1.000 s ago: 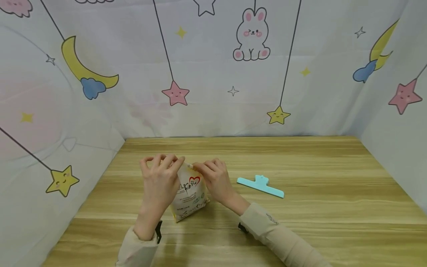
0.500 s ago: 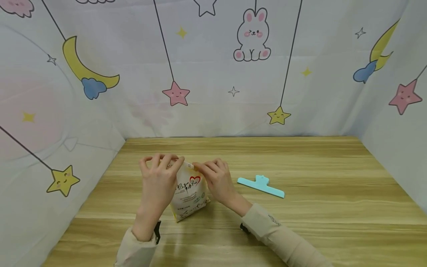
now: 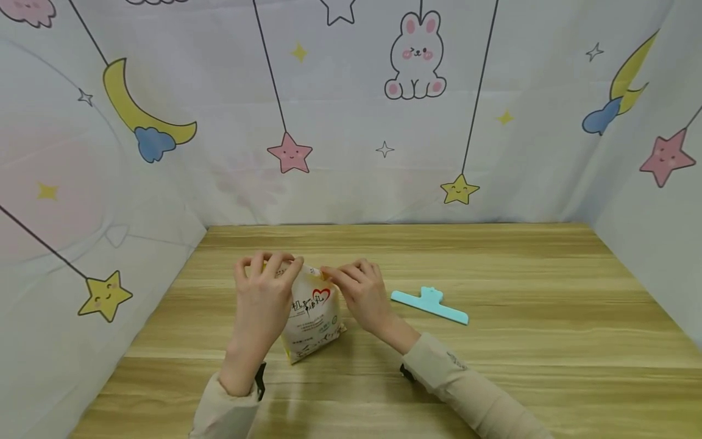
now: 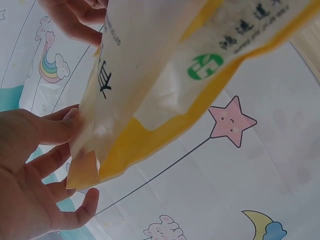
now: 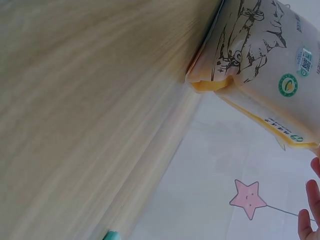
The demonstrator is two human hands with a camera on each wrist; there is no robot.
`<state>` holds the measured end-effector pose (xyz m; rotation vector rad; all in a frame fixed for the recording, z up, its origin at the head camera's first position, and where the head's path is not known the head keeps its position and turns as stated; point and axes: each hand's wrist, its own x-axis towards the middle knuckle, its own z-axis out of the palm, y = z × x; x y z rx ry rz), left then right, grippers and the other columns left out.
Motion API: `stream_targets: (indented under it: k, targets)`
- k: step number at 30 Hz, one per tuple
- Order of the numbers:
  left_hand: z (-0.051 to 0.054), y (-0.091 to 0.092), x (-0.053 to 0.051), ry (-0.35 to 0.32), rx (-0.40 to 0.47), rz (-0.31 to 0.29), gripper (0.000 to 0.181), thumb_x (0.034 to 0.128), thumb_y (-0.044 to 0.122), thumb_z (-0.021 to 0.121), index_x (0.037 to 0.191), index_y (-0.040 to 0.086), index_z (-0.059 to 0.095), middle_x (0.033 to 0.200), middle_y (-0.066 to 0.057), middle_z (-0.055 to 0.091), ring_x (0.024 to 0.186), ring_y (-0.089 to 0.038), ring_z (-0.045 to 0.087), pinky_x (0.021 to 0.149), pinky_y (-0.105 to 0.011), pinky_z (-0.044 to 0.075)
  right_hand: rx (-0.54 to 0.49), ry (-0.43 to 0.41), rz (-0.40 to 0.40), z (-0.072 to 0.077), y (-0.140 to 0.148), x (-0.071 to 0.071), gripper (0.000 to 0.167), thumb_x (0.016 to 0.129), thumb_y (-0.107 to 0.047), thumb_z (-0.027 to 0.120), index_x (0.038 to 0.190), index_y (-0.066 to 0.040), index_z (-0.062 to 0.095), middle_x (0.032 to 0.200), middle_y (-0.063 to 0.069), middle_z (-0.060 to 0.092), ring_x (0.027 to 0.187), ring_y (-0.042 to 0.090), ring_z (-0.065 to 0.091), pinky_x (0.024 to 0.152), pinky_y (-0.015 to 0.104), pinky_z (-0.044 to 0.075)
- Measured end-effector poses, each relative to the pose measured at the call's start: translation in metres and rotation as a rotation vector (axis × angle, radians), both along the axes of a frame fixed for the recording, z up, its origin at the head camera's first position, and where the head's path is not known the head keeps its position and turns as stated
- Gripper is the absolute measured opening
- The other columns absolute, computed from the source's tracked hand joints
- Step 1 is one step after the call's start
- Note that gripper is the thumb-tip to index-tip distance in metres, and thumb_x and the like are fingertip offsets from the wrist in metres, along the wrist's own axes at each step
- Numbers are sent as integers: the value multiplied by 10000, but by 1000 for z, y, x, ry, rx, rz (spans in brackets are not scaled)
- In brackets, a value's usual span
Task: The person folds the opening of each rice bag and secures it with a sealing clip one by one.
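A white-and-yellow printed packaging bag (image 3: 312, 326) stands upright on the table, slightly turned, with dark lettering and a red heart on its front. My left hand (image 3: 263, 302) pinches its top edge at the left; in the left wrist view that hand (image 4: 30, 175) has thumb and index on the bag's yellow-edged corner. At the top right corner, my right hand (image 3: 362, 299) pinches the rim between thumb and fingers. The right wrist view catches only some fingertips (image 5: 312, 197) beside the bag's lower side (image 5: 270, 65). The bag's back is hidden from the head view.
A light blue wide clip (image 3: 430, 303) lies on the wood-grain table (image 3: 521, 366), to the right of my right hand. White cloth (image 3: 351, 183) printed with stars, moons and a rabbit hangs behind the table and along both sides.
My right hand has shifted slightly to the right along the bag's top edge. The left hand stays almost in place, and the clip lies where it was.
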<state>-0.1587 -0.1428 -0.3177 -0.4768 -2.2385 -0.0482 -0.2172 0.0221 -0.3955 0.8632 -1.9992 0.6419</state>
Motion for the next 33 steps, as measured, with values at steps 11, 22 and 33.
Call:
stream_targets:
  k: [11, 22, 33]
  targets:
    - [0, 0, -1, 6, 5, -8, 369, 618, -81, 686, 939, 102, 688, 924, -79, 611, 869, -300, 502, 745, -438, 358, -2, 24, 3, 0, 5, -3, 256, 785, -139, 637, 1029, -205, 674, 837, -45, 674, 749, 123, 492, 672, 285, 363]
    - [-1, 1, 0, 7, 18, -18, 359, 621, -80, 688, 934, 96, 689, 918, -81, 610, 859, -301, 498, 713, -414, 359, 36, -9, 49, 6, 14, 4, 234, 806, -118, 616, 1022, -189, 671, 879, -28, 651, 780, 128, 489, 682, 290, 379]
    - [-1, 1, -1, 6, 37, -22, 364, 617, -89, 689, 934, 91, 690, 914, -84, 615, 862, -310, 501, 730, -423, 365, 52, 2, 76, 6, 22, 6, 232, 800, -93, 626, 1014, -170, 671, 884, -14, 653, 783, 145, 504, 694, 295, 415]
